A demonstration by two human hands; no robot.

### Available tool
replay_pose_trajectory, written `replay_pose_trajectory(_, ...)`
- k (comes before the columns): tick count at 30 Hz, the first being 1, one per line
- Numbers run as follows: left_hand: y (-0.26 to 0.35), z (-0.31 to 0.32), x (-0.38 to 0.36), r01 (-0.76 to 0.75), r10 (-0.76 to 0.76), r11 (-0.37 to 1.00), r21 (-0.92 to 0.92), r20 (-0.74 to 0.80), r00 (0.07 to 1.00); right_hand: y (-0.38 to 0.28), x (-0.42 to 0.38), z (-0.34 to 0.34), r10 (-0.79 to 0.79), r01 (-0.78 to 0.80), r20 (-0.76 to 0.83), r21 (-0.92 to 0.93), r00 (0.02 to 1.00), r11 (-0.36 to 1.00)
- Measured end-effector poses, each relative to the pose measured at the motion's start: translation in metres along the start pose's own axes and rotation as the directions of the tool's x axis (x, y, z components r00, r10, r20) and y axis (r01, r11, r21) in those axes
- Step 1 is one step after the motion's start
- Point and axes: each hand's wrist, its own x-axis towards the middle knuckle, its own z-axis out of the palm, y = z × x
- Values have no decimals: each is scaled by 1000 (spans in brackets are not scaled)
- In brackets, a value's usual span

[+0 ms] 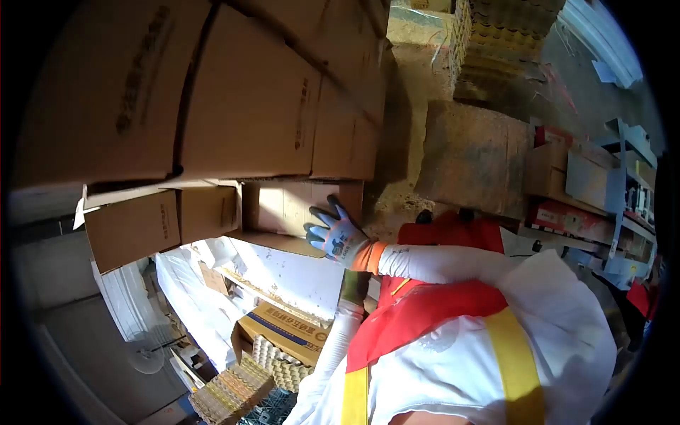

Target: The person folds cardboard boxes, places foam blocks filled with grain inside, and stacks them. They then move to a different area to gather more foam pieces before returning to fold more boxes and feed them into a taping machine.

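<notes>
My right hand [338,239], in a blue and grey work glove with an orange cuff, lies on the near edge of an open cardboard carton [273,242]. Its dark-tipped fingers are spread over the carton's opening, where sunlight falls on the pale inside. Just below it is my left hand [353,287], in a greenish glove under a white sleeve. The right hand and cuff partly cover it, and its fingers are hidden. Two closed cartons [134,230] stand in line to the left of the open one.
Large stacked cartons [244,106] rise behind. Egg trays [496,42] are piled at the top right, with more trays [234,389] at the bottom left. A printed carton [287,329] stands below the white panel [290,276]. A brown board [471,156] lies on the floor.
</notes>
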Motion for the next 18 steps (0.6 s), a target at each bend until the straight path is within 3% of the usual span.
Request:
replay_pose_trajectory(1,-7,-10,0,26,-26,1000,-15,-19,999,0,-2,20,2,-4,18,96,1000,995)
replay_pose_trajectory(4,-23,-20,5,99,-97,992,-83,26,995,-1,-47,-32,106,-123,62,418,992,900)
replay_pose_trajectory(5,-24,-17,8,123,-114,986,-117,76,991,-2,-73,-32,190,-152,34,739,981,657)
replay_pose_trajectory(7,-26,-4,9,212,-172,959,-188,210,963,8,-124,-47,288,-147,10,876,958,460)
replay_pose_trajectory(9,-20,10,4,353,-229,897,-265,404,886,24,-177,-92,275,-195,-19,660,961,725)
replay_pose_trajectory(11,-4,33,5,489,-239,825,-283,609,756,41,-229,-145,279,-251,-34,346,960,904)
replay_pose_trajectory(12,8,49,9,561,-235,781,-275,703,672,47,-254,-164,279,-270,-23,180,960,946)
replay_pose_trajectory(15,45,100,26,633,-168,746,-208,860,481,98,-310,-196,175,-173,-62,32,983,984)
replay_pose_trajectory(16,58,118,35,632,-149,753,-184,887,436,112,-322,-202,216,-217,-34,-39,976,975)
replay_pose_trajectory(17,67,135,44,590,-131,789,-172,891,434,125,-334,-208,255,-254,-8,-107,967,961)
replay_pose_trajectory(18,75,153,51,470,-137,866,-171,822,552,143,-345,-215,287,-280,17,-179,958,943)
